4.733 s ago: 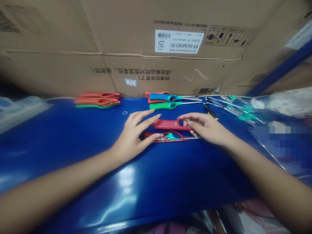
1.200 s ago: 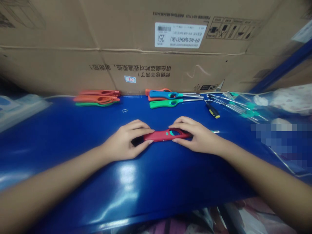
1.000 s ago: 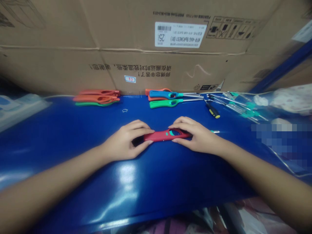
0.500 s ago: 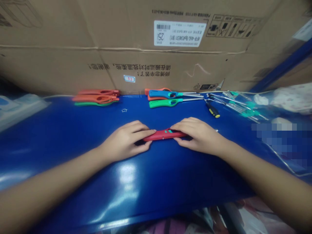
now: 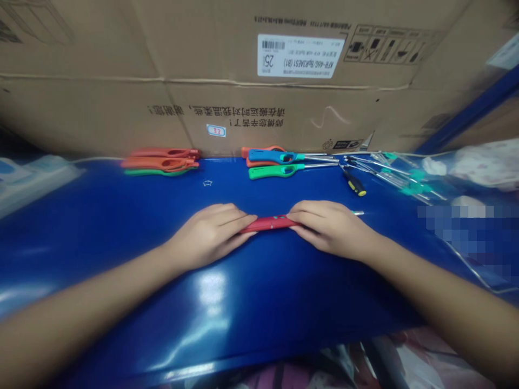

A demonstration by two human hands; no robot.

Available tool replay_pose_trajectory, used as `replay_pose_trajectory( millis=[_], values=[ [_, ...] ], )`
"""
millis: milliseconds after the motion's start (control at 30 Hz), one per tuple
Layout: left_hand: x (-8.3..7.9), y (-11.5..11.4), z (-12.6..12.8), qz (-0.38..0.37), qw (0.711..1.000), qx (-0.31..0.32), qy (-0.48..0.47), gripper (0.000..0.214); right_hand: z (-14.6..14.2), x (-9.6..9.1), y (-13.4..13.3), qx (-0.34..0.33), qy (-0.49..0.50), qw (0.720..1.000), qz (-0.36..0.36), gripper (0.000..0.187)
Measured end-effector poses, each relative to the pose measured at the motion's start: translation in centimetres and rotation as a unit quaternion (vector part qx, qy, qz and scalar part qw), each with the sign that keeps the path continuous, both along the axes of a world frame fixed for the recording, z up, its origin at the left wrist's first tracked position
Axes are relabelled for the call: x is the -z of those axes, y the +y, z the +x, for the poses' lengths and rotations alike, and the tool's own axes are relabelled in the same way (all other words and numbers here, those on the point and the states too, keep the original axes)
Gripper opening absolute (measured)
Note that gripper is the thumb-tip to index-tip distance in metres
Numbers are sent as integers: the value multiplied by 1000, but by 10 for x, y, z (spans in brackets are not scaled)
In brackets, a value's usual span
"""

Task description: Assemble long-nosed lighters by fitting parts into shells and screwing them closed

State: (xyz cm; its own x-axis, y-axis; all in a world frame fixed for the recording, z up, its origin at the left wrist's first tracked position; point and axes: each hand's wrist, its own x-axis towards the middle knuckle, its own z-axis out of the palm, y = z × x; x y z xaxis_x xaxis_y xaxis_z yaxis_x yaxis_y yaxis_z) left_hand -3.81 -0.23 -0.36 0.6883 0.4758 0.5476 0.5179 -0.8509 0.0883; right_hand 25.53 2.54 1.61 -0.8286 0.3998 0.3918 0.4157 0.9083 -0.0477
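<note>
A red gas lighter (image 5: 271, 222) lies crosswise between my two hands, above the middle of the blue table. My left hand (image 5: 213, 235) is closed on its left end, with the thumb on the near side. My right hand (image 5: 330, 227) pinches the right part of the lighter, and a metal tip (image 5: 358, 213) shows past that hand. Green bits are visible on top of the red body. The fingers cover both ends of the lighter's body.
Orange and green lighter shells (image 5: 162, 162) lie at the back left. Several lighters with metal rods, one of them green (image 5: 271, 172), lie at the back centre. A screwdriver (image 5: 354, 185) is beside loose metal rods (image 5: 397, 175). A cardboard box (image 5: 194, 59) stands behind the blue table (image 5: 133, 216).
The red lighter has rolled a little between my hands, so less of its green part shows. My fingers have closed tighter round it, and the metal tip now shows more at the right.
</note>
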Motion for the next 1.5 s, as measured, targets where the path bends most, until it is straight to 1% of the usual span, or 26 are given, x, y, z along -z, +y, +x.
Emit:
replay_pose_trajectory(
  millis=[133, 233, 433, 567, 733, 833, 933, 1000, 1100, 1233, 1333, 1500],
  values=[
    [2, -1, 0, 13, 1000, 4, 7, 28, 0, 0, -1, -7, 13, 1000, 0, 16],
    [3, -2, 1, 8, 1000, 9, -4, 29, 0, 0, -2, -3, 13, 1000, -5, 15],
    [-3, 1, 5, -36, 995, -3, -92, 27, 2, -6, -2, 21, 19, 999, -28, 12],
    [-5, 1, 4, -33, 993, 9, -116, 28, 4, -8, -2, 35, 25, 998, -40, 10],
    [-3, 0, 2, -11, 993, 37, -115, 33, 3, -3, 0, 41, 11, 997, -69, 10],
    [-2, 1, 2, -5, 992, 36, -123, 35, 2, -2, 3, 37, 33, 994, -98, 10],
    [-2, 2, 2, -7, 991, 24, -133, 34, 5, -3, 7, 34, 67, 991, -112, 15],
    [-3, 3, 1, -6, 990, 12, -139, 32, 9, -6, 10, 45, 75, 990, -111, 15],
    [-3, 3, 1, -4, 989, 1, -146, 30, 13, -8, 12, 62, 74, 991, -91, 10],
    [-4, 2, 0, -6, 989, -4, -150, 29, 14, -10, 11, 57, 69, 995, -49, 10],
    [-5, 2, -1, -32, 988, -11, -151, 25, 13, -9, 9, 50, 51, 997, -36, 12],
    [-10, -2, 7, -99, 982, -21, -162, 14, 12, -8, 9, 55, 61, 995, -49, 9]
  ],
)
